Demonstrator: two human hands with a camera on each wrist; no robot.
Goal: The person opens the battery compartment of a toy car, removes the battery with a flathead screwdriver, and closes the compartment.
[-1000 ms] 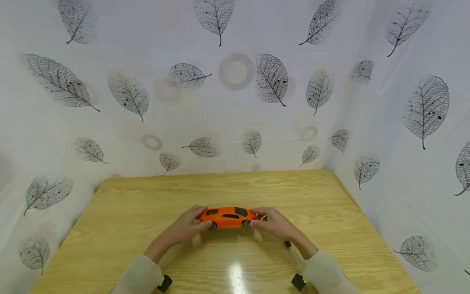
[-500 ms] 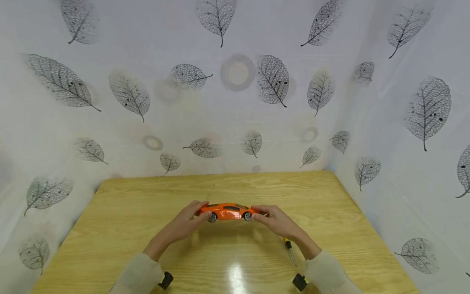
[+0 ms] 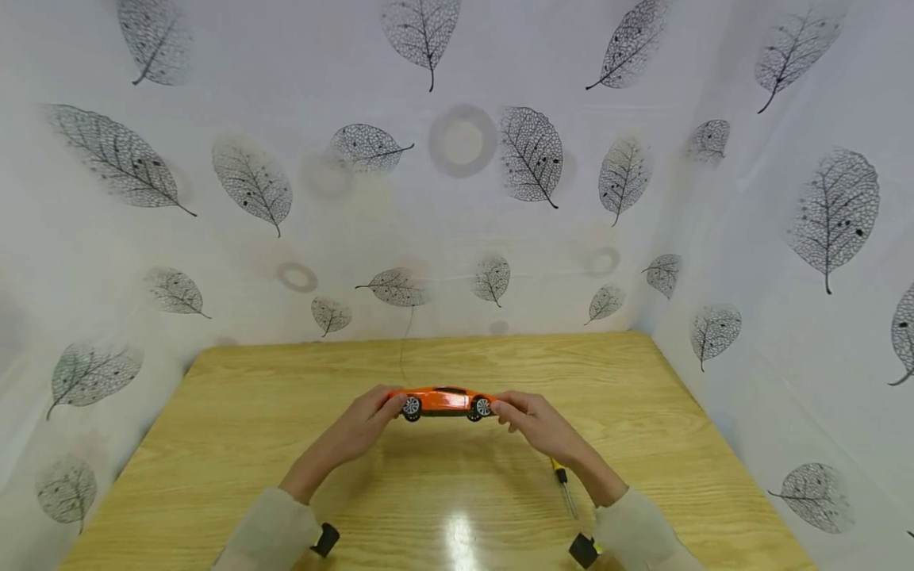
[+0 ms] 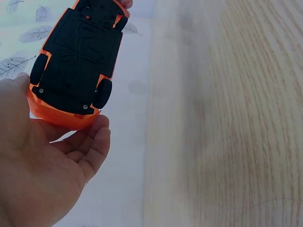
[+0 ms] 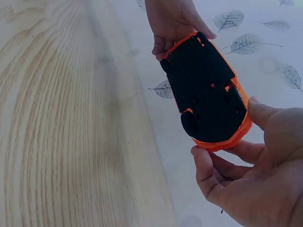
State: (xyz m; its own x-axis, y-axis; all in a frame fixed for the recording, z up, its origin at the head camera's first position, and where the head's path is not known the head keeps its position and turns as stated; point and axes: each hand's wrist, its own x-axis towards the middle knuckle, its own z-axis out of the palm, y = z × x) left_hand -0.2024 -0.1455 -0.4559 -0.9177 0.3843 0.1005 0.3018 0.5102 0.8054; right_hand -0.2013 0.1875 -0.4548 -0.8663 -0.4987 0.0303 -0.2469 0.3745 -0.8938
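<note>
An orange toy car [image 3: 448, 401] is held up off the table between both hands, its side with two wheels facing the head camera. My left hand [image 3: 366, 422] grips one end of it, and my right hand [image 3: 537, 424] grips the other end. In the left wrist view the car's black underside [image 4: 80, 56] shows, with two small screws near the end at my left hand [image 4: 42, 161]. From the right wrist camera the underside [image 5: 208, 92] is seen too, with my right hand [image 5: 255, 165] curled at its end. A thin wire [image 3: 403, 349] rises behind the car.
A screwdriver with a yellow and black handle [image 3: 560, 474] lies on the wooden table [image 3: 250, 444] beside my right forearm. Light curtains printed with leaves [image 3: 457, 222] stand behind the table and along both sides.
Both hands have lifted the car a little and tilted it, so its roof turns away and its side and wheels face the head camera. The thin wire has come into sight behind it.
</note>
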